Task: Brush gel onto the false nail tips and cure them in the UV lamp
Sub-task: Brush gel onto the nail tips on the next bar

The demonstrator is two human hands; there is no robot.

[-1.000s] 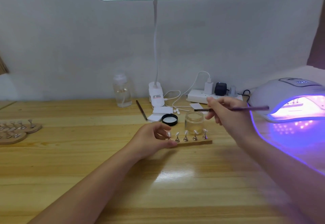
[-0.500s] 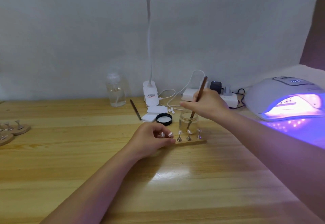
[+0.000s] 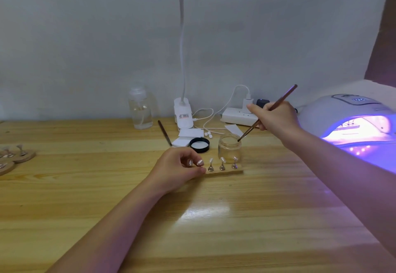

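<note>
A small wooden strip lies mid-table and carries several false nail tips on little metal stands. My left hand grips the strip's left end and hides the stands there. Right behind the strip stands an open glass gel jar. My right hand holds a thin brown brush tilted down to the left. Its tip touches the jar's right rim. At the far right the white UV lamp glows purple.
The jar's black lid, white pads and a second brush lie behind my left hand. A clear bottle, a desk lamp base and a power strip line the wall. More round nail stands sit at the left edge.
My right hand has lifted the brush out of the jar and tilted it, so its tip now rests at the rim. My left hand stays on the strip.
</note>
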